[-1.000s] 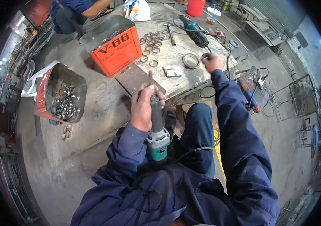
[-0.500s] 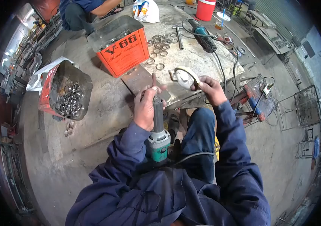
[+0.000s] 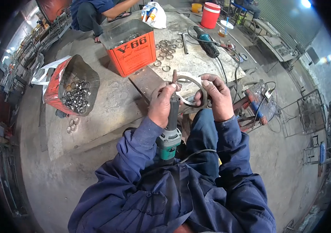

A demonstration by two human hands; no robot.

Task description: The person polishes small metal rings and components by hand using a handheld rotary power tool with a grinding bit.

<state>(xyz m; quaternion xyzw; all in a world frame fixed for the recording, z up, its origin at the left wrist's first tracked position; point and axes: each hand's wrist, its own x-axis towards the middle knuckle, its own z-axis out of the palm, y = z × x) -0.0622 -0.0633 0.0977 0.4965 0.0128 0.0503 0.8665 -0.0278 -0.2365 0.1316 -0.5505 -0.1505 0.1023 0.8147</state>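
My left hand is closed around the top of an upright die grinder, with its black neck and green body between my legs. A thin brown tip sticks up past my thumb. In my right hand is a ring-shaped roll of tape, pale outside with a brownish edge, pinched between thumb and fingers. The roll's left side is right at the brown tip and my left fingertips.
An orange tin and a tipped orange tin hold metal rings. Loose rings lie on the work board near a T-handle wrench and an angle grinder. Another person crouches at the back left.
My right hand has brought the roll left and turned it, so it now meets the brown tip. My left hand and the die grinder have shifted slightly right in view.
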